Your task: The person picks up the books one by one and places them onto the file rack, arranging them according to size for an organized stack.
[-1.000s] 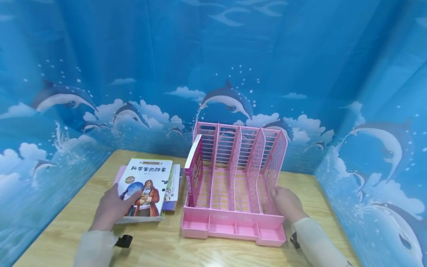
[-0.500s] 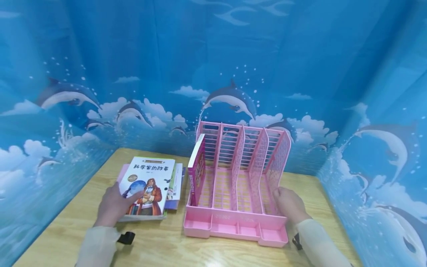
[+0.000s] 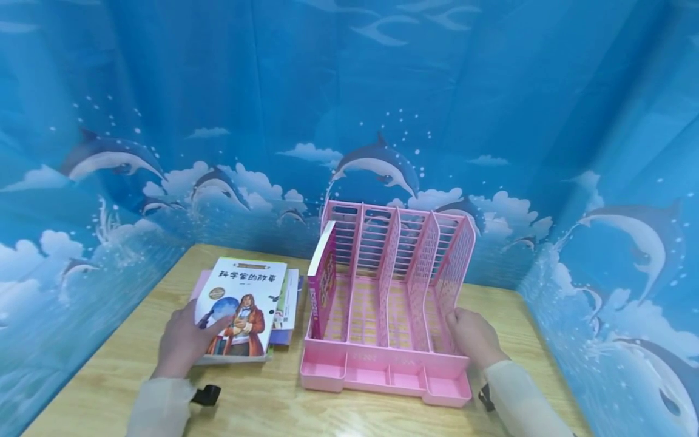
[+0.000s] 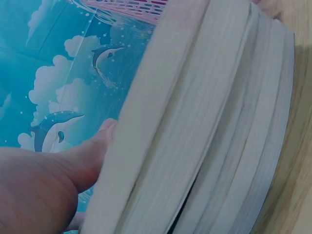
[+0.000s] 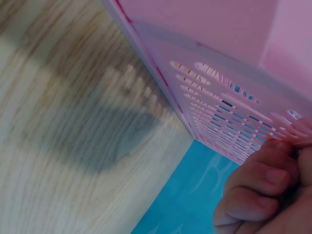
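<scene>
The left hand, thumb spread from its fingers, rests on the book stack left of the pink file organizer, whose right wall the right hand pinches.

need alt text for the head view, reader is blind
A person's left hand rests on a white-topped stack of rectangular books, while the right hand grips the right side of a pink plastic rack. A magenta book stands in the rack's leftmost slot; behind is a blue dolphin-print curtain.

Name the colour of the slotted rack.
The slotted rack is pink, seen best in the head view.
</scene>
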Demonstrator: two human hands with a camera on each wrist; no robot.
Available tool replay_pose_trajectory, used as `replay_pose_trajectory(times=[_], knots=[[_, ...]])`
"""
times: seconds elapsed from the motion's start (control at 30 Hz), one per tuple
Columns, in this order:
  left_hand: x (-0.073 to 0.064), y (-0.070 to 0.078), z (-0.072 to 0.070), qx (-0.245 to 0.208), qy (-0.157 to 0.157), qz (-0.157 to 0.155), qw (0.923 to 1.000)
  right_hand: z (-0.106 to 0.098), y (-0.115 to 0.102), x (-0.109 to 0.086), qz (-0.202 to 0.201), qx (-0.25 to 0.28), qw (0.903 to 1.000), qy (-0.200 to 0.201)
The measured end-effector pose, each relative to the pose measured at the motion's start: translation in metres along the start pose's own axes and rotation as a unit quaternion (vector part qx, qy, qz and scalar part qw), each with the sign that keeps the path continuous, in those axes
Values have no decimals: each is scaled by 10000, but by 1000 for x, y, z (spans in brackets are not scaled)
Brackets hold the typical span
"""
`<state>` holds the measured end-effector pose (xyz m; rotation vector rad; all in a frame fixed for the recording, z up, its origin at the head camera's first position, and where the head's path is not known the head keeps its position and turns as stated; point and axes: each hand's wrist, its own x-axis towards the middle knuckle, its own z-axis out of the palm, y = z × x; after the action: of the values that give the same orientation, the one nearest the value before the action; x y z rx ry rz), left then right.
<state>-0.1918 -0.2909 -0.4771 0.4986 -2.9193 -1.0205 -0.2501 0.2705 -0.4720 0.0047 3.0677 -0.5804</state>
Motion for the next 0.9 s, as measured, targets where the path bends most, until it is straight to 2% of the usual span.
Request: replay_pose_trajectory(times=[0.27,0.37,0.47,0.57,0.7,0.8,0.9], knots=[[-3,-1,0,-57,90,193,9998,1,1,0,19,21,10000,24],[-5,2,-1,-58,277,154,9995,2,2,0,47,54,10000,22],[-7,7,-4,-41,609,129,9981,2,1,1,41,70,10000,20],[-9,14,-10,-210,596,95,9980,3,0,1,68,105,9999,-19],[-14,24,-21,-692,518,10,9963,3,0,1,89,112,9999,-31],[-23,36,-26,-1102,1052,160,9882,2,0,1,94,117,9999,-35],[-31,52,-26,-1797,1650,423,9689,1,1,2,88,135,9999,-55]])
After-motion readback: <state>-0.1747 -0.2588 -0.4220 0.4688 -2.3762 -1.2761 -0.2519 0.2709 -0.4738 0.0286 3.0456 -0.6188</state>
